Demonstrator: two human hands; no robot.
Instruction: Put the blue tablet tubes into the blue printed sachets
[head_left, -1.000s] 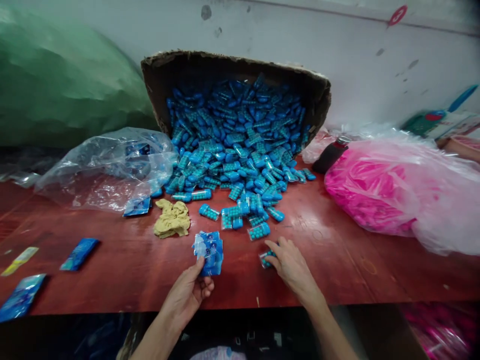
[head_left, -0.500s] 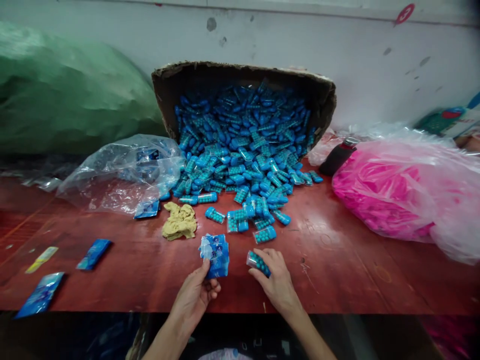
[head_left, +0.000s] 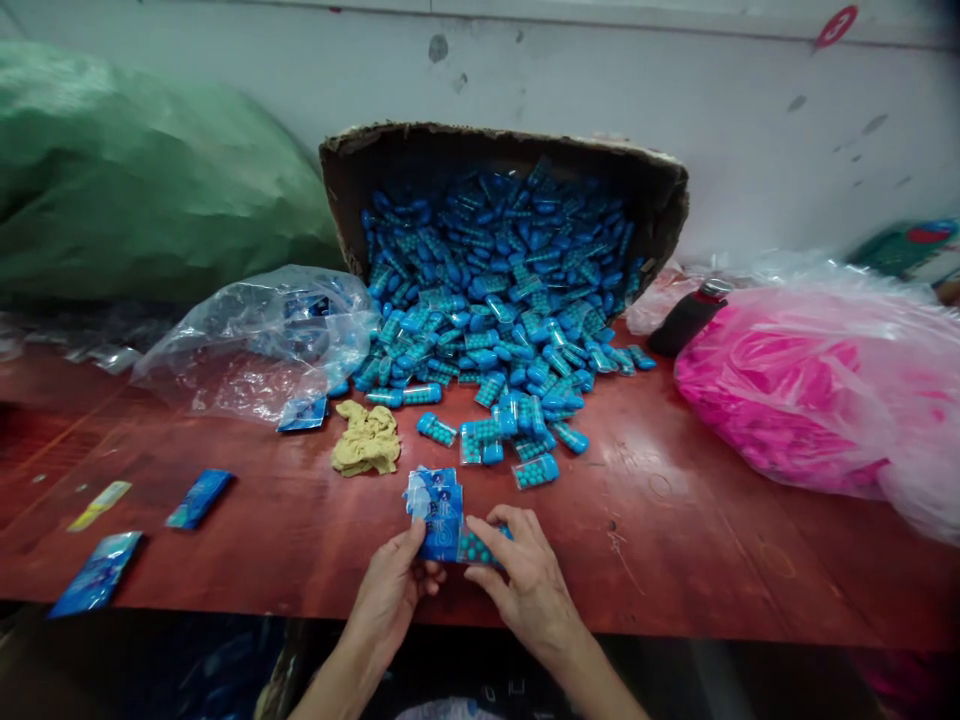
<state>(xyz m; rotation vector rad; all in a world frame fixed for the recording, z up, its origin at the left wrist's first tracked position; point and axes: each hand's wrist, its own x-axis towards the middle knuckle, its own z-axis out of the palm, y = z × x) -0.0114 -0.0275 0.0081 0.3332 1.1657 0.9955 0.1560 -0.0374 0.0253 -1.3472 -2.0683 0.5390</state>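
Note:
My left hand (head_left: 394,590) grips a small stack of blue printed packets (head_left: 435,505) upright over the red table's front edge. My right hand (head_left: 525,580) holds a clear capsule case filled with teal beads (head_left: 476,548) and presses its end against the packets. Just beyond the hands lie loose bead cases (head_left: 535,471) that spilled from a tipped cardboard box (head_left: 420,150) full of the same blue cases.
A crumpled tan cloth (head_left: 367,451) lies left of the loose cases. A clear plastic bag (head_left: 255,340) and a green sack (head_left: 135,180) sit to the left, a pink-filled bag (head_left: 780,390) to the right. Blue packets (head_left: 199,498) and a yellow strip (head_left: 99,505) lie on the table (head_left: 675,540).
My right hand picked a bead case off the table and carried it left to the packets in my left hand. The view shifted slightly.

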